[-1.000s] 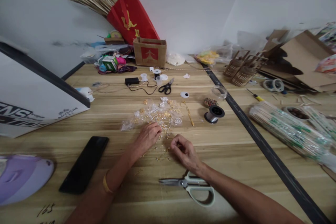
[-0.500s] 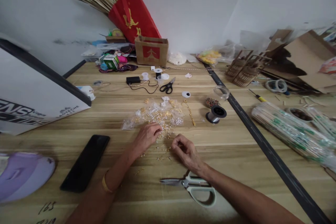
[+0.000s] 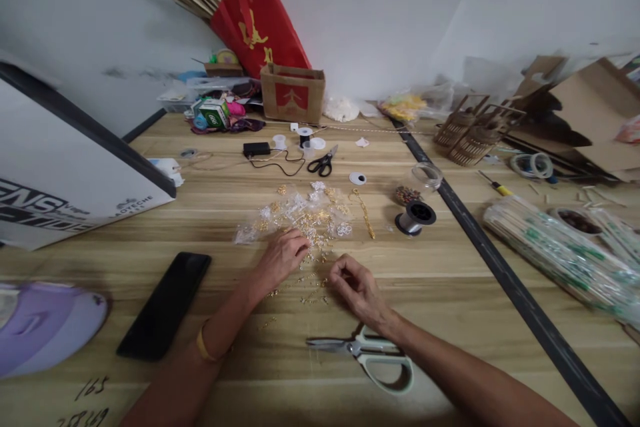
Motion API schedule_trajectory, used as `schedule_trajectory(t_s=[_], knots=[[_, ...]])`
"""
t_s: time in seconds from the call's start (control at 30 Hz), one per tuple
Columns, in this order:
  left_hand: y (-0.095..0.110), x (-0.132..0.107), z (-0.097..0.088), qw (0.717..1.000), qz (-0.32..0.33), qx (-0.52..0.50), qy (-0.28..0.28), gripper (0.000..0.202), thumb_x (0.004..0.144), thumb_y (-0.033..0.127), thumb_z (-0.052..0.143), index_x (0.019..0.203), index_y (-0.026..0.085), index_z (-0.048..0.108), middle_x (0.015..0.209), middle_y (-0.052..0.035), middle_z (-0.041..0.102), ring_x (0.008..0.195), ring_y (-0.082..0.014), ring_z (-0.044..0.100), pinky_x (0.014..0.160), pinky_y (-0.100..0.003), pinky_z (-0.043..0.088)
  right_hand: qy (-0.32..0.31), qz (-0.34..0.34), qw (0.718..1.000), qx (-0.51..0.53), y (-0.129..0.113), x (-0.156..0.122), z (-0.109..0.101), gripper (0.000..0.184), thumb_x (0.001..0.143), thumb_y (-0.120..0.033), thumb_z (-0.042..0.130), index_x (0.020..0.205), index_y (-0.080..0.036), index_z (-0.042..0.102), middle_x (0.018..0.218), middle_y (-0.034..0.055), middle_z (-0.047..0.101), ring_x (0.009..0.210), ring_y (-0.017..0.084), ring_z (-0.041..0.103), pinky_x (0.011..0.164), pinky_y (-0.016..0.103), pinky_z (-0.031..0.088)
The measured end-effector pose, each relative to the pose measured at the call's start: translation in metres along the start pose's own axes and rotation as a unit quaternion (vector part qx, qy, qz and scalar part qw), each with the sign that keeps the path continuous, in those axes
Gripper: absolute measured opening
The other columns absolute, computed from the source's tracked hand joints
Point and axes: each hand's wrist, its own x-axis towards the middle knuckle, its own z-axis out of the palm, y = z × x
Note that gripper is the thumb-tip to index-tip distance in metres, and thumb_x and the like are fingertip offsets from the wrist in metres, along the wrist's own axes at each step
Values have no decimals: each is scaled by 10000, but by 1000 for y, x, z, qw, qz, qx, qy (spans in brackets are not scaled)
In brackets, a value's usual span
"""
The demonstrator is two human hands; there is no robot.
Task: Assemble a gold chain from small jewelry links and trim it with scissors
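Note:
My left hand (image 3: 286, 255) rests at the near edge of a spread of small gold and silver jewelry findings (image 3: 320, 217), its fingers bent and pressed together. Whatever they pinch is too small to make out. To its right, my right hand (image 3: 357, 285) is curled on the table, thumb against the fingertips, and I cannot see what is between them. Thin gold chain pieces (image 3: 310, 290) lie between the two hands. Under my right wrist are pale green-handled scissors (image 3: 360, 348), blades pointing left. A gold chain (image 3: 367, 215) lies to the right of the findings.
A black phone (image 3: 165, 305) and a purple-white object (image 3: 55, 327) lie on the left. Black scissors (image 3: 323, 162) sit behind the findings. A wire spool (image 3: 416, 217) and beads (image 3: 407, 195) stand to the right, with wrapped sticks (image 3: 555, 257) farther right.
The whole view has shifted slightly, so things sit a little farther right. Both hands keep nearly the same poses and places beside the findings.

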Motion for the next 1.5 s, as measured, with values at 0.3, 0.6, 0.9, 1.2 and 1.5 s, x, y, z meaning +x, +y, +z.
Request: schedule_trajectory(t_s=[0.3, 0.6, 0.9, 1.2, 1.5], knots=[[-3, 1, -3, 999, 5, -26, -20, 130, 835, 175, 552, 783, 160, 670, 805, -45, 627, 802, -179, 557, 742, -282, 425, -2, 1, 1000, -2, -1, 1, 1, 152, 855, -291, 514, 757, -175, 499, 703, -3, 473, 648, 125, 450, 565, 227, 359], [-14, 2, -3, 999, 2, -43, -15, 110, 810, 168, 578, 770, 172, 681, 806, -37, 636, 837, -184, 549, 760, -290, 421, -2, 1, 1000, -7, 1, 1, 0, 127, 857, -260, 511, 767, -170, 508, 715, 1, 491, 661, 122, 463, 575, 220, 361], [-5, -1, -3, 998, 56, -5, -20, 107, 816, 168, 573, 765, 163, 667, 784, -38, 594, 819, -185, 520, 795, -312, 415, -1, -3, 1000, -7, 4, 0, 0, 149, 863, -285, 511, 765, -172, 506, 711, -2, 482, 657, 119, 458, 570, 218, 360], [-12, 2, -1, 990, -3, -127, 57, 77, 736, 97, 607, 710, 153, 654, 734, -38, 653, 777, -176, 572, 738, -285, 446, -3, -4, 1000, -9, 2, 0, 1, 144, 862, -279, 509, 766, -171, 507, 713, -1, 480, 658, 121, 453, 577, 224, 358], [-21, 2, 5, 930, -98, -350, 60, 95, 725, 208, 629, 750, 122, 659, 821, -86, 702, 734, -165, 639, 674, -268, 505, -6, -5, 1000, -8, 3, 1, 1, 143, 861, -274, 506, 759, -174, 501, 703, -5, 476, 640, 116, 445, 567, 221, 354]])
